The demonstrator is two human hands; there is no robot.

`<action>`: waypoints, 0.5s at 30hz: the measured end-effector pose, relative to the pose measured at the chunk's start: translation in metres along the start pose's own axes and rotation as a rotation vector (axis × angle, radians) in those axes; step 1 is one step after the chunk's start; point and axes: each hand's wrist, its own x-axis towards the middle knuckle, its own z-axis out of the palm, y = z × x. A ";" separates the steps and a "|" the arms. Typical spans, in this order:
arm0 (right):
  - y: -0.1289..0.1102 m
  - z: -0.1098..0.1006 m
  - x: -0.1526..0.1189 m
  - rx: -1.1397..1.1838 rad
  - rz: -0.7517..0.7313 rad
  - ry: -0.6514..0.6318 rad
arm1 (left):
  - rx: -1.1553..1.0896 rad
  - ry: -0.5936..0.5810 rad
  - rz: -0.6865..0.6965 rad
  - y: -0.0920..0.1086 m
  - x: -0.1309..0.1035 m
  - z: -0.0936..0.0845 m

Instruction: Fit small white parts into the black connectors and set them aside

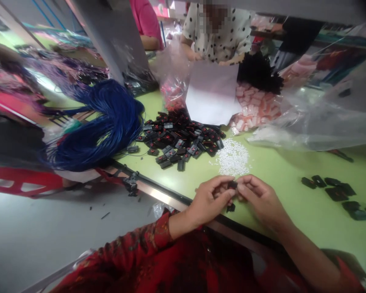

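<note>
My left hand (212,197) pinches a small black plastic connector housing (232,185) between thumb and fingers, just above the near edge of the table. Close against it, my right hand (258,197) has its thumb and fingertips pressed together; what they hold, if anything, is too small to make out. Another black connector piece (231,208) shows below my left fingertips. Just beyond both hands lies a spread of tiny white plastic pieces (233,156). A heap of black connector housings (183,138), some with red parts, sits to the left of them.
A thick bundle of blue wires (110,122) hangs over the table's left side. Several black housings (338,189) lie at the right. Farther back are a white sheet (212,93), pale pink pieces (256,106), black parts (259,71) and plastic bags (317,126). A person in dotted sleeves sits opposite.
</note>
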 end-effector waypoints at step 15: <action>0.024 -0.135 -0.020 -1.073 -0.134 0.680 | 1.301 -0.187 0.511 0.048 0.132 -0.080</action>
